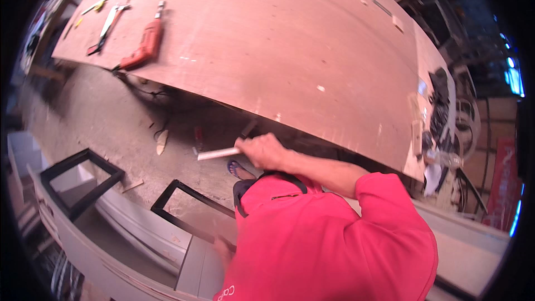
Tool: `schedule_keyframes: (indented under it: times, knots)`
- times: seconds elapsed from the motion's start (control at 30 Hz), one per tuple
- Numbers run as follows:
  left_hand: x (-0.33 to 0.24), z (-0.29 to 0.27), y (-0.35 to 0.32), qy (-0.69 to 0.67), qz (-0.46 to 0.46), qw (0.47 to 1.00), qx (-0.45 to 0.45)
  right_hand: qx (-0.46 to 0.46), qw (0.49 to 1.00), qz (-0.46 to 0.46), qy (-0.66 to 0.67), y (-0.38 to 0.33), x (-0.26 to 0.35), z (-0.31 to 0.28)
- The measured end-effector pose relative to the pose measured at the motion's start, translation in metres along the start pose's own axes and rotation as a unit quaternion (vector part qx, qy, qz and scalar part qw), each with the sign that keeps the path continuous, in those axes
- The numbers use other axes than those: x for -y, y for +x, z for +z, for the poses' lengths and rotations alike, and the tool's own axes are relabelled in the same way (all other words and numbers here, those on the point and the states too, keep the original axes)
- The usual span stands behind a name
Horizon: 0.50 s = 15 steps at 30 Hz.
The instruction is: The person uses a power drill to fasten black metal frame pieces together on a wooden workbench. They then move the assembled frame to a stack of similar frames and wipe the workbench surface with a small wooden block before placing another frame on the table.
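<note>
Below the counter [267, 50] edge, my right hand [264, 150] grips a white strip [217, 154]; my left hand [223, 248], mostly hidden, I can't tell. Strip might snag overhead.

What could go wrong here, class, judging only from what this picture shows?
1. The right hand grips a pale flat strip below the large plywood sheet; it may knock the edge.
2. The red power drill lies near that sheet's edge and could fall.
</note>
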<state>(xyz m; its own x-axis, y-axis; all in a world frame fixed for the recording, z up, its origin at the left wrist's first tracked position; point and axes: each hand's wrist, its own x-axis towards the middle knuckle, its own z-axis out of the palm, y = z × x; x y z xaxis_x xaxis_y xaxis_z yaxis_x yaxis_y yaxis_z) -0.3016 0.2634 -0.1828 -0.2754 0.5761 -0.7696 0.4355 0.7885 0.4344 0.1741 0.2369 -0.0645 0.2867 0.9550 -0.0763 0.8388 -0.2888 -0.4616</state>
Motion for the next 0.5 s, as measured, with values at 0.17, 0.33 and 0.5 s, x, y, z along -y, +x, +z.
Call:
schedule_keyframes:
  times: [0.17,0.33,0.5]
  knots:
    - [0.003,-0.02,0.058,-0.018,0.043,0.998,0.043,-0.164,0.951,0.244,-0.099,-0.124,-0.05,-0.02]
    - [-0.025,-0.019,0.084,0.066,0.04,0.997,0.028,-0.419,0.729,0.541,0.011,-0.247,-0.204,-0.105]
    - [-0.04,-0.013,0.064,0.048,0.095,0.994,-0.012,-0.33,0.703,0.623,-0.089,-0.289,-0.332,-0.165]
